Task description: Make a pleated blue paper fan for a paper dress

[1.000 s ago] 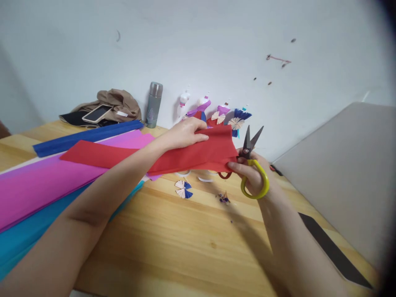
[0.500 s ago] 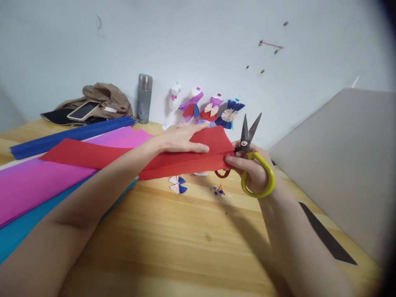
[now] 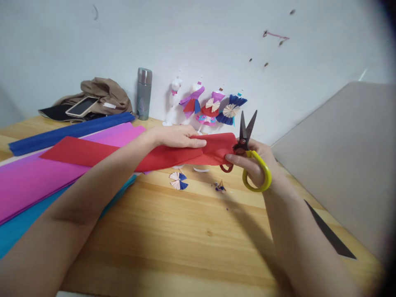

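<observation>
A long folded sheet of red crepe paper [image 3: 216, 145] is held up across the middle, its left end over the pink crepe paper [image 3: 40, 179]. My left hand [image 3: 182, 137] grips its upper edge, thumb in front and fingers largely hidden behind. At the right end, my right hand [image 3: 252, 163] pinches the paper with its thumb while holding scissors [image 3: 243, 140]. The scissors have a yellow handle loop, a red one partly hidden behind the hand, and dark blades spread apart, pointing up. Below the paper lies a pleated fan rosette [image 3: 178, 180] in cream and blue.
Small dress forms in paper outfits [image 3: 213, 108] stand along the wall. A grey flask [image 3: 144, 95], a brown cap [image 3: 105, 97] and a phone [image 3: 82, 106] are at back left. Blue crepe paper [image 3: 71, 132] lies at left, scraps [image 3: 220, 186] in front, a white panel [image 3: 340, 156] at right.
The red paper's right part has been drawn closer together, its lower flap now creased and narrower. My left hand has shifted slightly down. Both hands still hold the paper, and the scissors remain spread.
</observation>
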The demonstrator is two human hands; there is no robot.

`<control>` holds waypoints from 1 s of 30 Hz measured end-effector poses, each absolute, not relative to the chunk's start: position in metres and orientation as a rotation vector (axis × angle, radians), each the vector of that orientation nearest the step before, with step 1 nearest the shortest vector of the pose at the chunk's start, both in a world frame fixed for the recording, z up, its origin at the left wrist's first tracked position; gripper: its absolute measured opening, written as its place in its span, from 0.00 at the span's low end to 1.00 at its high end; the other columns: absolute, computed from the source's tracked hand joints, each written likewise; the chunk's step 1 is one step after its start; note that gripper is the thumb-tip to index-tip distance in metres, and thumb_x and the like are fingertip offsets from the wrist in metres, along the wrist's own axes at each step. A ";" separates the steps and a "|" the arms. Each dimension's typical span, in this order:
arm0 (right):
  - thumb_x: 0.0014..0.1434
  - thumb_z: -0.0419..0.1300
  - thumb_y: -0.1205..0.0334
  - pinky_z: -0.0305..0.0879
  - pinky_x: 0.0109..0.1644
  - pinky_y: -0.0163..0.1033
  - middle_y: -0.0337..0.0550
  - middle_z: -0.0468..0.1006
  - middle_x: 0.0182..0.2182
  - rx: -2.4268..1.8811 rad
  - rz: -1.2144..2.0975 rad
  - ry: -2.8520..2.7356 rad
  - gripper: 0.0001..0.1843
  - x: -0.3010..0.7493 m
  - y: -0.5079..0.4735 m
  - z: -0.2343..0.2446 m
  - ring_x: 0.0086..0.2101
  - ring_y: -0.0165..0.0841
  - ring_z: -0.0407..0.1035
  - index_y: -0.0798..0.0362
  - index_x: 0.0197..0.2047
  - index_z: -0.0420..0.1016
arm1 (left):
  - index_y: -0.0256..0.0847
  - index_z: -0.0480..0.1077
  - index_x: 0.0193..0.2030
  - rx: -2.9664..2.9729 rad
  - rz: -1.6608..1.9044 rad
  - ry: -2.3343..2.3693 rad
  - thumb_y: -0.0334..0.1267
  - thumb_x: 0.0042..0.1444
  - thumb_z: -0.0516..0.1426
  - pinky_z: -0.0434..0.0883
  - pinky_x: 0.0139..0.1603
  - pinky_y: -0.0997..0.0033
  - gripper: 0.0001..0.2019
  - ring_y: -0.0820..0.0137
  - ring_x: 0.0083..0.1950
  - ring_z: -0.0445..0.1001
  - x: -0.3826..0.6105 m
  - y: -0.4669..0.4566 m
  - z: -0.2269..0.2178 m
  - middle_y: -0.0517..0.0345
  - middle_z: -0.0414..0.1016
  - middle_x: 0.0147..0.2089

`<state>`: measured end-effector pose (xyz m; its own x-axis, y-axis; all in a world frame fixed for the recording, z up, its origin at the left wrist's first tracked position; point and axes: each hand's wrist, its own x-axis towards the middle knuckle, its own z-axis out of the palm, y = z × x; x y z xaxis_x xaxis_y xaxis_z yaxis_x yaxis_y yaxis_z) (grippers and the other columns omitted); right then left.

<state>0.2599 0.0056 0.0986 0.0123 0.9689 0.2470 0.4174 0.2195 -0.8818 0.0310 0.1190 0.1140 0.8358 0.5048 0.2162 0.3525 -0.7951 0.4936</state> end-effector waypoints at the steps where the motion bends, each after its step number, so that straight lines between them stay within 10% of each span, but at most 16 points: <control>1: 0.47 0.73 0.57 0.67 0.29 0.39 0.35 0.74 0.20 -1.349 0.748 -1.571 0.14 0.261 0.006 0.099 0.22 0.33 0.69 0.49 0.32 0.73 | 0.41 0.78 0.45 2.564 0.407 0.608 0.52 0.61 0.53 0.67 0.40 0.73 0.20 0.66 0.41 0.75 0.030 0.118 0.117 0.55 0.81 0.44; 8: 0.50 0.72 0.58 0.67 0.29 0.38 0.36 0.74 0.22 -1.293 0.755 -1.601 0.12 0.272 0.007 0.096 0.24 0.31 0.69 0.48 0.36 0.75 | 0.37 0.78 0.38 2.417 0.379 0.623 0.49 0.58 0.59 0.64 0.33 0.74 0.16 0.69 0.35 0.73 0.028 0.122 0.120 0.60 0.76 0.31; 30: 0.52 0.66 0.64 0.62 0.28 0.37 0.35 0.71 0.20 -1.562 0.699 -1.597 0.08 0.279 0.009 0.098 0.23 0.30 0.65 0.51 0.36 0.73 | 0.35 0.75 0.42 2.133 0.615 0.568 0.50 0.62 0.55 0.72 0.42 0.67 0.19 0.62 0.45 0.78 0.012 0.126 0.126 0.51 0.80 0.42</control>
